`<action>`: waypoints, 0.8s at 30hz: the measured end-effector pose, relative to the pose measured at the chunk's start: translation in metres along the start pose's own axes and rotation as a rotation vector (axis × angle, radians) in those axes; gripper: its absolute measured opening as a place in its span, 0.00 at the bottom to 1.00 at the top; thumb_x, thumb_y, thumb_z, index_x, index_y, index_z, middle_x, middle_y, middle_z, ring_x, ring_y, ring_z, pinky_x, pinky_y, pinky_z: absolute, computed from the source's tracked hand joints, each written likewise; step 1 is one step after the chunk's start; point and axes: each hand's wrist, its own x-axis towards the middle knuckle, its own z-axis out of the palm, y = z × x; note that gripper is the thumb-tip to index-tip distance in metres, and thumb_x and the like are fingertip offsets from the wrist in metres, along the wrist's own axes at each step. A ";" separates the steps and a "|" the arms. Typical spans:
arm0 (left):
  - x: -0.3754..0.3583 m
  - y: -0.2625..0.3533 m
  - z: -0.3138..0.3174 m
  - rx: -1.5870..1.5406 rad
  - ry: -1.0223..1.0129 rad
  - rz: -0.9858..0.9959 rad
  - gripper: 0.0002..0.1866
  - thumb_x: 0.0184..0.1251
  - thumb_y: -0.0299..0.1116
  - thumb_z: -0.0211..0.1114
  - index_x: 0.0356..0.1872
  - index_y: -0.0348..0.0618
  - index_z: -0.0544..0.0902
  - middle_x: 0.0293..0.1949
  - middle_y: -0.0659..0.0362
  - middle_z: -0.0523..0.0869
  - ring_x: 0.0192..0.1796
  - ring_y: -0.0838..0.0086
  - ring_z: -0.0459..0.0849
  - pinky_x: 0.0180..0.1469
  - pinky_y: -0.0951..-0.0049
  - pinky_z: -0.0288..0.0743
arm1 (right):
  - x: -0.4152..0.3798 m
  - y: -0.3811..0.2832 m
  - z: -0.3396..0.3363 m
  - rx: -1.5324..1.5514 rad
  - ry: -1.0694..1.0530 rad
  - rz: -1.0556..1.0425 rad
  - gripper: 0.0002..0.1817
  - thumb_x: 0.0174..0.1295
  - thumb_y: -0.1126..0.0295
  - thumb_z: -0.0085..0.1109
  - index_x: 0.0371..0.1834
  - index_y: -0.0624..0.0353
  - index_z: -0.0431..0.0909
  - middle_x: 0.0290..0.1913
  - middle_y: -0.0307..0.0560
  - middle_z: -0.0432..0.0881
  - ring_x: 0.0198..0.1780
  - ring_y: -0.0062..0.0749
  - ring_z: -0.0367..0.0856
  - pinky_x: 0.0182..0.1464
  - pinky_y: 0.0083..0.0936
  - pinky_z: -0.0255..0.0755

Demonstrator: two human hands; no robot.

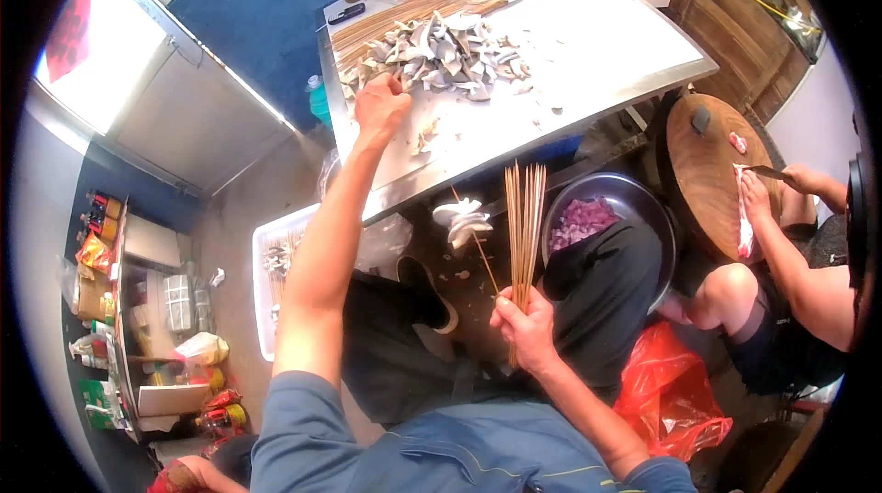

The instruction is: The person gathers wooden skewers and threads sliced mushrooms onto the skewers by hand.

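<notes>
A: What carries everything?

B: A metal table (pixel 588 52), with a heap of sliced mushroom pieces (pixel 441 50) spread near its left edge and a row of loose bamboo skewers (pixel 390 20) lying just beyond the heap, toward the far left corner.

A: And below the near edge?

B: A dark bowl of chopped purple pieces (pixel 588 217), and a white tray (pixel 276 263) on the floor under the left edge.

A: The hands?

B: The left hand (pixel 379 107) reaches onto the table, fingers pinched together at the near side of the mushroom heap, touching it. The right hand (pixel 525 328) is closed round a bundle of skewers (pixel 525 217) held upright below the near edge.

A: Anything on them?

B: One skewer (pixel 478 254) leans left out of the bundle, with mushroom slices (pixel 462 220) threaded at its tip.

A: Anybody else?

B: Beyond the right edge, another person's hand (pixel 755 199) presses meat on a round chopping block (pixel 712 171).
</notes>
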 end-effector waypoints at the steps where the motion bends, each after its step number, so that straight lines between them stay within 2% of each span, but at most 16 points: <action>1: -0.004 0.002 -0.008 -0.056 -0.022 -0.057 0.09 0.43 0.35 0.65 0.25 0.41 0.82 0.25 0.55 0.84 0.30 0.67 0.83 0.36 0.69 0.74 | 0.000 0.000 0.001 0.007 -0.007 0.002 0.06 0.65 0.72 0.56 0.41 0.58 0.71 0.23 0.43 0.78 0.15 0.13 0.62 0.17 0.11 0.54; 2: -0.008 0.004 -0.015 -0.111 -0.044 -0.115 0.09 0.42 0.34 0.64 0.26 0.42 0.82 0.26 0.54 0.84 0.31 0.66 0.83 0.36 0.69 0.75 | 0.000 0.000 0.001 0.014 -0.015 0.005 0.06 0.65 0.72 0.56 0.41 0.58 0.71 0.23 0.43 0.78 0.14 0.13 0.61 0.17 0.11 0.54; 3: -0.012 -0.001 -0.019 -0.216 -0.069 -0.118 0.08 0.46 0.31 0.64 0.28 0.40 0.82 0.26 0.56 0.84 0.30 0.71 0.84 0.33 0.73 0.75 | 0.000 0.001 0.002 0.016 -0.016 0.004 0.06 0.65 0.72 0.56 0.41 0.58 0.71 0.23 0.43 0.78 0.14 0.13 0.61 0.17 0.11 0.54; 4: -0.020 0.004 -0.026 -0.213 -0.068 -0.119 0.08 0.46 0.31 0.64 0.28 0.40 0.82 0.26 0.56 0.84 0.30 0.71 0.84 0.33 0.73 0.75 | 0.000 0.002 0.003 0.021 -0.026 0.002 0.06 0.65 0.72 0.56 0.41 0.58 0.71 0.23 0.43 0.78 0.14 0.13 0.61 0.17 0.11 0.54; 6: -0.038 0.015 -0.045 -0.762 -0.211 -0.305 0.04 0.54 0.26 0.63 0.31 0.39 0.80 0.27 0.58 0.84 0.31 0.72 0.86 0.32 0.77 0.78 | 0.000 0.004 0.005 0.024 -0.043 0.004 0.06 0.65 0.72 0.56 0.41 0.58 0.71 0.23 0.43 0.78 0.14 0.13 0.61 0.17 0.11 0.54; 7: -0.045 0.016 -0.052 -0.846 -0.254 -0.314 0.05 0.59 0.23 0.62 0.35 0.36 0.78 0.31 0.53 0.85 0.36 0.65 0.88 0.35 0.72 0.83 | 0.000 0.004 0.007 0.036 -0.059 0.000 0.05 0.65 0.72 0.56 0.41 0.57 0.71 0.24 0.43 0.78 0.14 0.13 0.61 0.17 0.11 0.54; 8: -0.054 0.018 -0.057 -0.843 -0.250 -0.317 0.05 0.59 0.23 0.62 0.35 0.36 0.78 0.31 0.53 0.85 0.36 0.65 0.88 0.35 0.72 0.83 | -0.001 0.005 0.009 0.048 -0.075 -0.004 0.05 0.65 0.72 0.56 0.41 0.57 0.71 0.24 0.43 0.78 0.14 0.13 0.61 0.17 0.11 0.54; 11: -0.086 0.035 -0.071 -1.095 -0.299 -0.376 0.04 0.57 0.17 0.60 0.33 0.33 0.76 0.35 0.51 0.84 0.37 0.63 0.88 0.42 0.68 0.83 | -0.004 0.000 0.016 0.032 -0.094 -0.004 0.05 0.65 0.72 0.56 0.41 0.57 0.71 0.24 0.43 0.79 0.14 0.14 0.62 0.17 0.11 0.54; 16: -0.136 0.048 -0.079 -1.213 -0.351 -0.468 0.05 0.60 0.18 0.63 0.35 0.35 0.77 0.36 0.50 0.85 0.40 0.63 0.87 0.43 0.68 0.84 | -0.008 0.000 0.018 0.001 -0.102 -0.015 0.05 0.65 0.72 0.56 0.41 0.57 0.71 0.23 0.43 0.79 0.14 0.14 0.63 0.17 0.11 0.54; 24: -0.167 0.057 -0.079 -1.285 -0.337 -0.413 0.04 0.63 0.20 0.62 0.37 0.36 0.77 0.38 0.52 0.85 0.40 0.65 0.87 0.46 0.71 0.82 | -0.012 0.002 0.016 0.040 -0.112 -0.004 0.05 0.65 0.71 0.56 0.40 0.59 0.72 0.24 0.41 0.78 0.16 0.13 0.64 0.17 0.11 0.55</action>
